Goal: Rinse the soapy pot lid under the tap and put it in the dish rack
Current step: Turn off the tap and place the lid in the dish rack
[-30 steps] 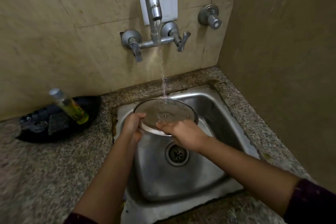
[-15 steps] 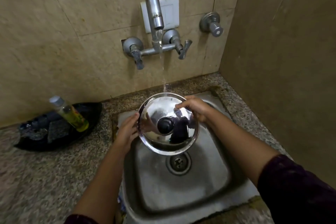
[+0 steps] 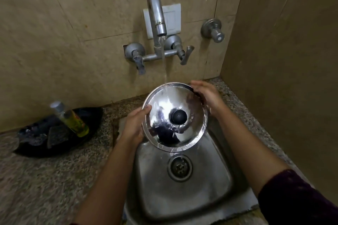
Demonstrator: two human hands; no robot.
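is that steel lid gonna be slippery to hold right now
Probably slippery: the lid is polished steel with tap water running over it. It looks rigid and thin. The left hand and right hand pinch only its rim.

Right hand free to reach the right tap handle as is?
Probably not yet: the right hand holds the lid rim, as does the left hand. The path up to the handle looks clear.

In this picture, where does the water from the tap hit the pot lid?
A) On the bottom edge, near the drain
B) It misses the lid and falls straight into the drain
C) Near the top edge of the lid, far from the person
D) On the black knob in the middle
C: the stream from the tap lands near the far rim of the lid, above the black knob.
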